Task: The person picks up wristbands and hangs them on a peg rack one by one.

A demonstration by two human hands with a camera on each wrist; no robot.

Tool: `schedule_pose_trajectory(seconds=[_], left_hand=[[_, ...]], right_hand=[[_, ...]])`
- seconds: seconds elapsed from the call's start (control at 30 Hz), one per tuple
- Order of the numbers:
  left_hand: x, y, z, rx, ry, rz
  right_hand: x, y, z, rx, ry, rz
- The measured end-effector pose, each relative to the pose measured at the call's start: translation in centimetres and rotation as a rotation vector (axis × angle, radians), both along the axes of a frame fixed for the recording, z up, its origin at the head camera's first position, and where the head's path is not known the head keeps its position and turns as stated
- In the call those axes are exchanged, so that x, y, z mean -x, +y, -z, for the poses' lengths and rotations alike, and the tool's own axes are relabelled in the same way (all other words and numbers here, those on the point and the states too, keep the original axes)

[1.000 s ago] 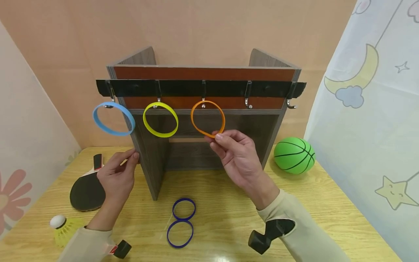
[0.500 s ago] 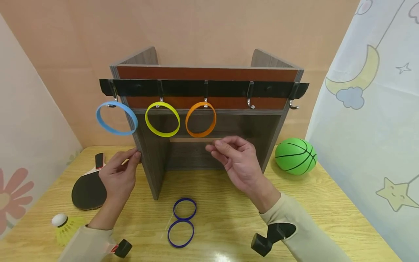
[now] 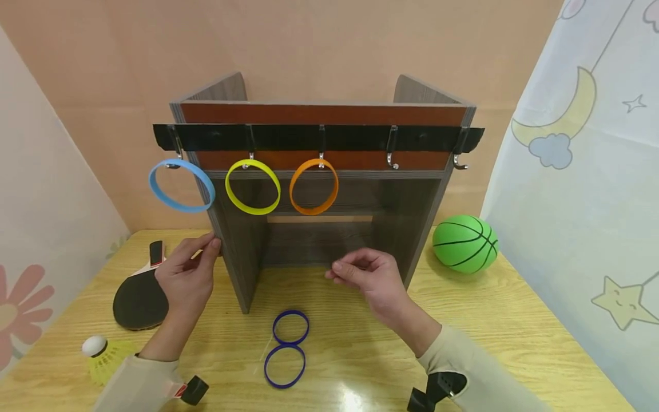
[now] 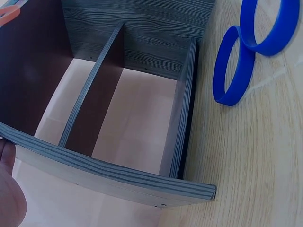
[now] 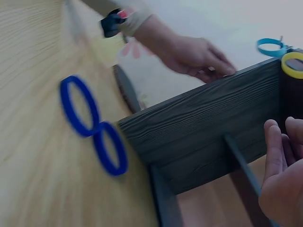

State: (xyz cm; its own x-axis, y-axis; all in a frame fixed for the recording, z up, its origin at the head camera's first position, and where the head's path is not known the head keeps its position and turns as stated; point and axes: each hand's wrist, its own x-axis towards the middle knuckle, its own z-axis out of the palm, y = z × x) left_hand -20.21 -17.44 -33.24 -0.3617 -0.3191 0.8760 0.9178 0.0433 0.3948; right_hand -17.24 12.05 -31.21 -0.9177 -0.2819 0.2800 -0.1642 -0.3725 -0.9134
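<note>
My left hand [image 3: 185, 272] pinches the front edge of the left side panel of a grey wooden shelf [image 3: 234, 246] between thumb and fingers. My right hand [image 3: 373, 280], fingers loosely bent and holding nothing, is in front of the shelf's lower opening. From the hooks on the black strip [image 3: 288, 138] hang a light blue wristband [image 3: 185, 208], a yellow wristband [image 3: 257, 212] and an orange wristband [image 3: 313, 211]. Two dark blue wristbands lie touching on the table, the nearer one [image 4: 279, 42] and the farther one [image 4: 236, 90].
Two bare hooks [image 3: 393, 163] are on the strip's right part. A green ball [image 3: 465, 244] sits right of the shelf. At the left lie a black table tennis bat [image 3: 140, 300] and a yellow shuttlecock [image 3: 108, 360]. Printed cloth walls stand at both sides.
My right hand has let go of the orange wristband, which now hangs from the middle hook, and has moved down toward the table. My left hand stays at the panel.
</note>
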Motion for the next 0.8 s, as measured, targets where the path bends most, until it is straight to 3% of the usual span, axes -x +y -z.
schedule_pose_trajectory(seconds=[0.17, 0.43, 0.63, 0.8], left_hand=[[0.4, -0.2, 0.5, -0.012, 0.001, 0.011], [0.5, -0.2, 0.6, -0.029, 0.006, 0.041], [0.4, -0.2, 0.6, -0.014, 0.001, 0.011], [0.5, -0.3, 0.5, -0.021, 0.016, 0.037]], right_hand=[[-0.2, -0.2, 1.6, -0.116, -0.013, -0.005], [-0.8, -1.1, 4.1, -0.289, -0.091, -0.082], [-1.7, -1.6, 5.7, -0.407, -0.153, -0.126], [-2.3, -1.9, 6.9, -0.49, -0.181, -0.146]])
